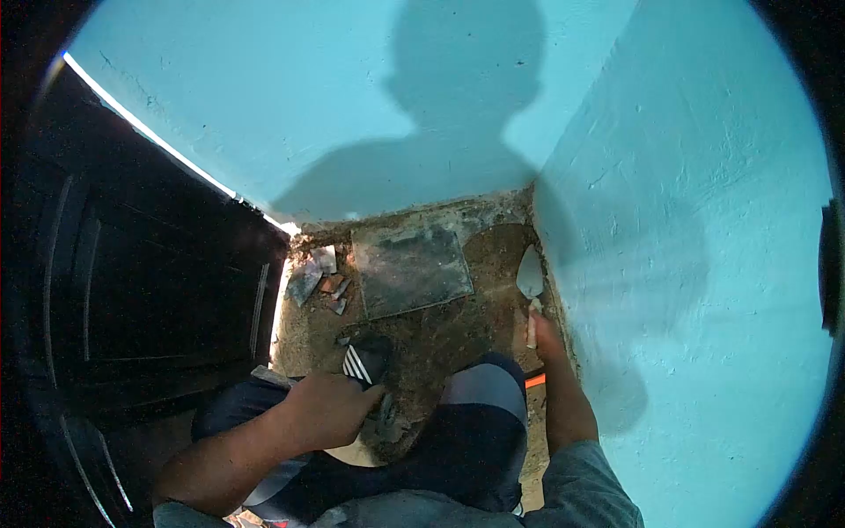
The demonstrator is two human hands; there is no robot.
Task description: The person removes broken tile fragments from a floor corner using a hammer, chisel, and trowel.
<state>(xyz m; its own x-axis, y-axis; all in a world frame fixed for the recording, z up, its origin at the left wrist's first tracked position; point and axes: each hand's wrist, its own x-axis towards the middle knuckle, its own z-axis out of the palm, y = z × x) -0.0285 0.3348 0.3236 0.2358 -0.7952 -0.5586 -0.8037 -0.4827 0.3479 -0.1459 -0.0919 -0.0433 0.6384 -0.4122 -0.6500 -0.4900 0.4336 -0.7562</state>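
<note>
My right hand is closed around the pale handle of a pointed trowel. Its grey blade lies flat near the floor, close to the foot of the right wall. My left hand is curled closed over my lap, beside a black shoe with white stripes. A flat grey piece sticks out past the left hand's wrist side; I cannot tell what the fingers hold. Ahead of me a dark square tile lies on the rough brown floor in the corner.
Several broken tile pieces lie left of the square tile. A dark panelled door stands on the left, light showing along its edge. Turquoise walls meet ahead, one bearing my shadow. Something orange lies beside my right knee.
</note>
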